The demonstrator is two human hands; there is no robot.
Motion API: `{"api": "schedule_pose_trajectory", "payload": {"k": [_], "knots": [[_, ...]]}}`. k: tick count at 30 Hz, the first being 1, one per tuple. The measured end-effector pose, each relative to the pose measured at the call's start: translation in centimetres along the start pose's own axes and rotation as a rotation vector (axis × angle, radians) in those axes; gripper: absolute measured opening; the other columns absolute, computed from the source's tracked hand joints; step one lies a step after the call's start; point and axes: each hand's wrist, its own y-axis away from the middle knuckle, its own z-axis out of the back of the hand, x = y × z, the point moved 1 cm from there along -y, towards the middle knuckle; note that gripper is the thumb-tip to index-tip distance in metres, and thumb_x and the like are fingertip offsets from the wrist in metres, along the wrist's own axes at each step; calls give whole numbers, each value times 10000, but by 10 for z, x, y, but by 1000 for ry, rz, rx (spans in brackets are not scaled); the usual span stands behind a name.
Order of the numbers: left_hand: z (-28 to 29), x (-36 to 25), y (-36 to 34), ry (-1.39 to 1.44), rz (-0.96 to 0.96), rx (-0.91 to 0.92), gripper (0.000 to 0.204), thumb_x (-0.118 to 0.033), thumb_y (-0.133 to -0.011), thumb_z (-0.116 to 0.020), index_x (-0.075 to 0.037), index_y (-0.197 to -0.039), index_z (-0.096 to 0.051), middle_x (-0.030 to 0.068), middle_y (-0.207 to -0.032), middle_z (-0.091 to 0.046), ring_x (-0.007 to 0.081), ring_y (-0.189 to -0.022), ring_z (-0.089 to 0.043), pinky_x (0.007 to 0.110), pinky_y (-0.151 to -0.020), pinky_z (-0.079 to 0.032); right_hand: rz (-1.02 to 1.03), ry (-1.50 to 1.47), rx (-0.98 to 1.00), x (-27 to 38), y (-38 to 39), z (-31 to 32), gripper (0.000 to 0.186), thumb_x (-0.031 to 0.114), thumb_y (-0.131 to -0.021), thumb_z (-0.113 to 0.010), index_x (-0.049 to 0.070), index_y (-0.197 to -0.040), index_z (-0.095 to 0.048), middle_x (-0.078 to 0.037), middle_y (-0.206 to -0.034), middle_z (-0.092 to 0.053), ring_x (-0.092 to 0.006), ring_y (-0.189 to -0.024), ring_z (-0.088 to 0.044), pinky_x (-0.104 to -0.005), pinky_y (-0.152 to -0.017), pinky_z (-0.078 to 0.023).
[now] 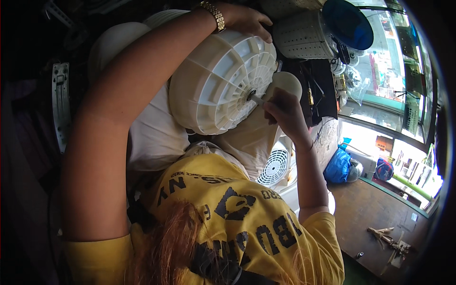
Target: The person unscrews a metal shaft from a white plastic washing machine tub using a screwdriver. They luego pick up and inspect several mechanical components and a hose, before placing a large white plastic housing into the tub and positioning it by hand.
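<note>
A white ribbed plastic drum point(213, 80) rests tilted on my lap, its round hub point(251, 94) facing right. My left hand point(249, 23) reaches over the drum, fingers curved onto its upper rim. My right hand point(280, 107) is closed around a short pale shaft or tool at the hub; I cannot make out which it is. A cream rounded object point(289, 83) lies just behind that hand.
Perforated metal cylinders point(297, 40) and a blue basin point(346, 23) stand at the upper right. A glass display case is on the right, with a blue bag point(338, 166) near it. Wooden scraps point(392, 244) lie on a brown board point(351, 218) at lower right.
</note>
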Motion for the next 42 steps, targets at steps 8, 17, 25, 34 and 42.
{"api": "schedule_pose_trajectory", "payload": {"k": [8,17,25,34,42], "knots": [[1,0,-3,-4,-9,6,803,-530,-792,-601,-63,-1399,-359,228,-1283,-513,309,-1186,-512,368,-996,-393,33,2,-18,3,5,1,120,45,-836,-589,2,-749,-519,-33,-605,-570,-61,-522,-554,-202,-474,-449],[0,0,-6,51,-4,32,862,-555,-742,-617,-61,-1400,-361,207,-1336,-475,306,-1256,-444,373,-1044,-336,30,46,24,-3,-6,1,115,45,-834,-593,15,-753,-518,-30,-606,-576,-62,-517,-564,-210,-474,-451],[0,2,1,30,6,-9,817,-542,-778,-611,-72,-1399,-361,230,-1298,-500,327,-1200,-499,378,-1007,-384,5,119,37,6,11,5,134,70,-851,-594,10,-755,-522,-30,-593,-571,-72,-510,-563,-221,-469,-447],[3,6,-2,15,-7,-1,839,-562,-772,-613,-65,-1398,-359,227,-1296,-502,322,-1204,-494,378,-1002,-388,-6,40,34,7,14,11,98,58,-835,-592,-7,-788,-534,-39,-619,-588,-84,-523,-569,-238,-490,-461],[2,10,-5,-1,-52,-22,822,-550,-777,-619,-63,-1391,-371,224,-1297,-502,312,-1208,-491,362,-1004,-384,-38,165,2,7,28,17,122,45,-855,-596,10,-768,-517,-17,-616,-571,-46,-529,-556,-187,-473,-446]]}}
